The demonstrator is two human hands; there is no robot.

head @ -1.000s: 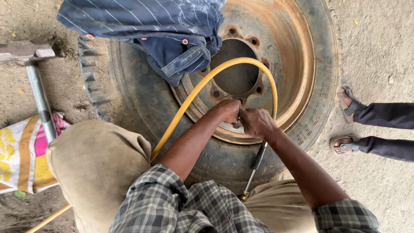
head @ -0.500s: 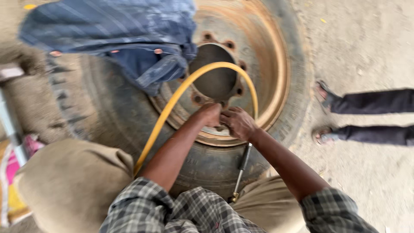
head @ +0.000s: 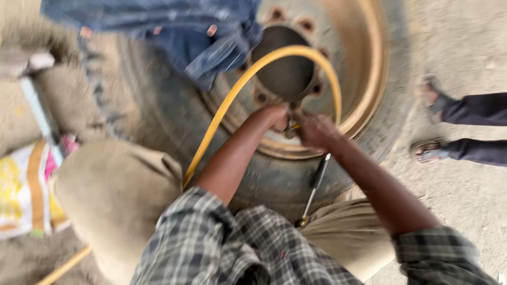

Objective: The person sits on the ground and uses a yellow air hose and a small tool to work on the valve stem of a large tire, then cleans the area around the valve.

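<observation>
Both hands meet at one spot on the rusty orange wheel rim (head: 369,79), just below the dark hub opening (head: 285,68). The left hand (head: 274,117) is curled closed around the end of the yellow air hose (head: 232,100), and the right hand (head: 316,131) is closed close beside it, fingers pinched on a small fitting between the two hands; the blur hides what that fitting is. Compared with a second ago the hands have barely shifted on the rim: they were at this same point then and half a second ago, fingers bunched together in the same way. What has changed is mostly the view, which has swung and come closer, so the picture is smeared with motion. From that I judge the work at the hose end is in progress and not finished, since neither hand has let go. The hose arcs up over the hub opening and runs back down past the person's left knee toward the ground. A slim metal rod (head: 314,190) leans against the big tyre (head: 153,116) below the right wrist. A blue cloth (head: 174,26) lies over the tyre's top. At the right stand another person's sandalled feet (head: 430,150).
</observation>
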